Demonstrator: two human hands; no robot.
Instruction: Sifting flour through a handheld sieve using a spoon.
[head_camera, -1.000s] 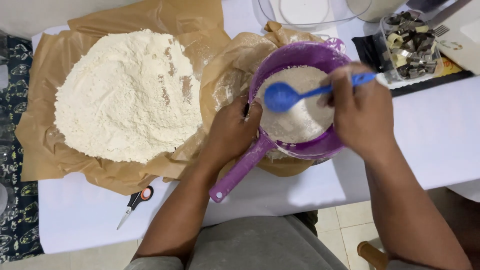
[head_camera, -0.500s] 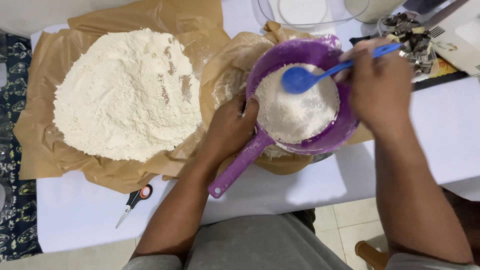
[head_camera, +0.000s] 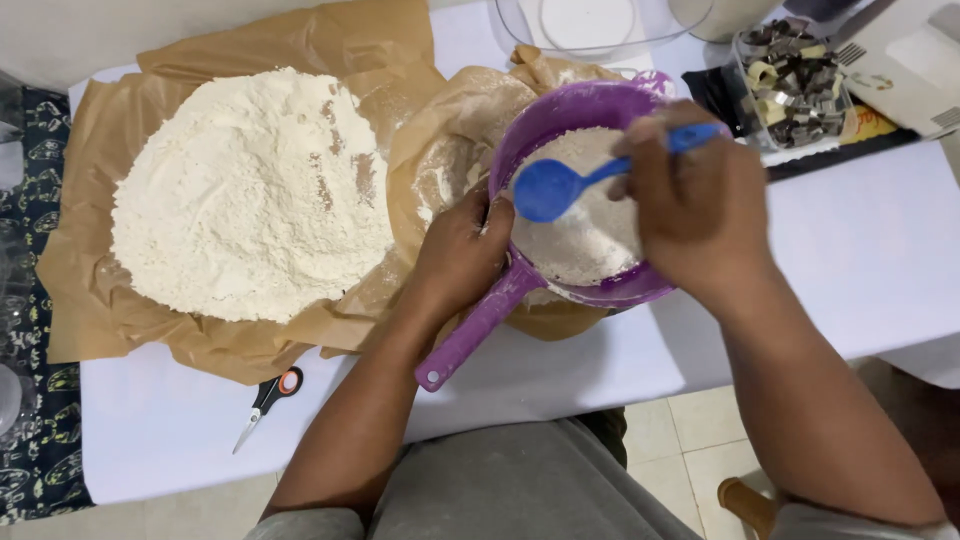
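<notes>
We see our left hand (head_camera: 462, 252) clamped on the round purple plastic sieve (head_camera: 560, 120) where its long handle meets the rim, holding it over crumpled brown paper (head_camera: 440, 130) on the white bench (head_camera: 880, 250). Our right hand (head_camera: 690, 205) is closed around the handle of a blue plastic spoon (head_camera: 548, 188), whose bowl sits over the flour in the sieve (head_camera: 590, 235).

Judging progress, the 1 large heap of white flour (head_camera: 250, 190) on the brown paper sheet at the left looks like the finished part, while the sieve is roughly half full, so a fair amount is left to push through. What sits under the sieve is hidden; it may be a bowl, but we cannot tell.

Small scissors with an orange-and-black handle (head_camera: 268, 398) lie near the bench's front edge, and a clear tub of metal cutters (head_camera: 795, 85) stands at the far right.
</notes>
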